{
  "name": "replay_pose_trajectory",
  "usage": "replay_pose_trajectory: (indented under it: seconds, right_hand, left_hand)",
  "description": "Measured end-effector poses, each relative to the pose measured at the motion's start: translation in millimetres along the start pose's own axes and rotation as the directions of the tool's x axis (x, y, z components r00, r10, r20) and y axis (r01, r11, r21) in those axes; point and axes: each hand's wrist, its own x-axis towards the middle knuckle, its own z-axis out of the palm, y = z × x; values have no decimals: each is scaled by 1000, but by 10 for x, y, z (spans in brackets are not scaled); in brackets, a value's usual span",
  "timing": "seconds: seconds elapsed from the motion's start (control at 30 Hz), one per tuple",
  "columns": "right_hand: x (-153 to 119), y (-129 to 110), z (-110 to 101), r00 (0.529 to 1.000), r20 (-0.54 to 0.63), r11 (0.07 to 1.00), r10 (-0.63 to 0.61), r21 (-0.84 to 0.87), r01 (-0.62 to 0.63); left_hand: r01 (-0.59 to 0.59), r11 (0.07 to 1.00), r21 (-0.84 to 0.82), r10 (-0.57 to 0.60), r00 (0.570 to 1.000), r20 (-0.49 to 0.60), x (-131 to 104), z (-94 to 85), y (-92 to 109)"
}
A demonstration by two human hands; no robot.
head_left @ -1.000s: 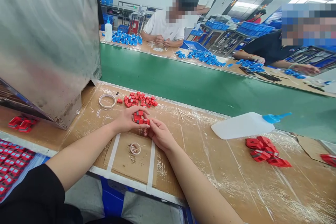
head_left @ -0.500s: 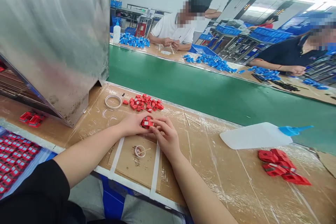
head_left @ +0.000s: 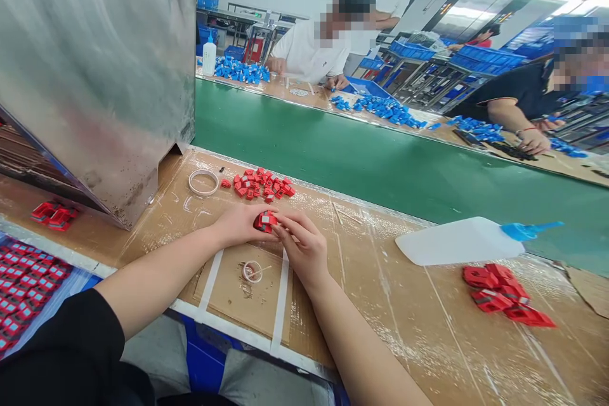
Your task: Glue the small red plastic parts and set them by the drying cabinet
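Note:
My left hand and my right hand meet over the taped cardboard bench top, both closed around a small stack of red plastic parts. The fingers hide most of the stack. Just beyond the hands lies a loose pile of the same red parts. A small white cap with a thin stick sits on the cardboard patch right below my hands.
A metal hood stands at the left, with a tape ring beside it. A white squeeze bottle with a blue nozzle lies at the right above more red parts. A green conveyor runs behind; other people handle blue parts beyond it.
My hands have closed more tightly around the red stack, the right hand moving up over it. The view has shifted slightly to the right.

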Motion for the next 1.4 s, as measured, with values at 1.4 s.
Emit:
replay_pose_trajectory:
  seconds: [1.4]
  right_hand:
    - [67, 191, -30, 950, 181, 829, 256, 465, -312]
  left_hand:
    - [-7, 830, -558, 104, 984, 142, 42, -83, 103]
